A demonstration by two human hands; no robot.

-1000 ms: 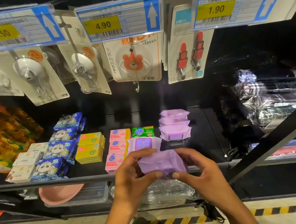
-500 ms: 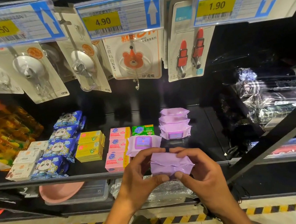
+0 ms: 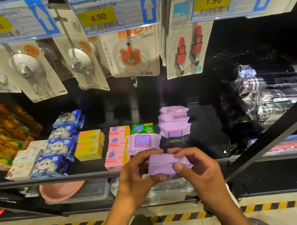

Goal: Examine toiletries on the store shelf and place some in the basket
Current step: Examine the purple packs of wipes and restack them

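1. Black shelf [image 3: 202, 143], stocked from its left end to past the middle.
2. Far left: orange bags [image 3: 2, 138], then white boxes [image 3: 25, 158].
3. Next: blue panda packs [image 3: 59, 145], overlapping front to back.
4. Stacked yellow boxes [image 3: 89, 145]; pink boxes [image 3: 117, 146] beside them.
5. Green box [image 3: 142, 129] behind a labelled lilac pack [image 3: 142, 141].
6. Rightmost: three lilac packs [image 3: 174, 122], in a row.

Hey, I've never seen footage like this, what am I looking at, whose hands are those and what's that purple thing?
No machine here: a person is shopping, filmed by a wide-angle camera worn on their head that looks down at their own hands. The left hand and right hand both grip a small purple pack, its seamed side facing the camera. Behind is a dark store shelf with more purple packs, pink boxes, yellow boxes and blue panda-print packs. Above hang carded hooks and price tags. No basket is in view.
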